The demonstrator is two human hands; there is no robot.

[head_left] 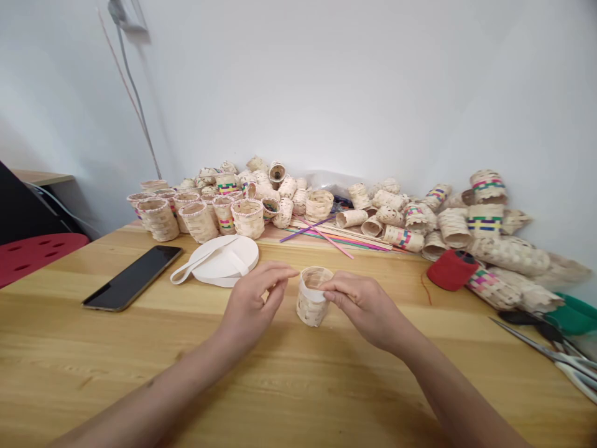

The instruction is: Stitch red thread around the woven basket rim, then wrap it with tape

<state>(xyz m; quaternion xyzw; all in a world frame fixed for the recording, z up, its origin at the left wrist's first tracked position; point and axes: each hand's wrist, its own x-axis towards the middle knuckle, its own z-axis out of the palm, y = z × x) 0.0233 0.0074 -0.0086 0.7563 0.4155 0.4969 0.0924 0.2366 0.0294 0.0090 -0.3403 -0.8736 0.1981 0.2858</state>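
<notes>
A small woven bamboo basket (311, 313) stands upright on the wooden table, with a white band (311, 294) around its rim. My right hand (361, 305) pinches the rim and band on the right side, thumb outside. To the left of the basket, my left hand (256, 292) is held with fingers apart, its index fingertip beside the rim; whether it touches cannot be made out. Behind my left hand lies a roll of white ribbon (228, 258) with a loose loop at its left.
A phone (133, 278) lies at left. Finished baskets (200, 222) and a heap of woven pieces (392, 199) line the wall, with coloured strips (326, 233) before them. At right are a red thread spool (448, 271), scissors (545, 348) and a green container (571, 314).
</notes>
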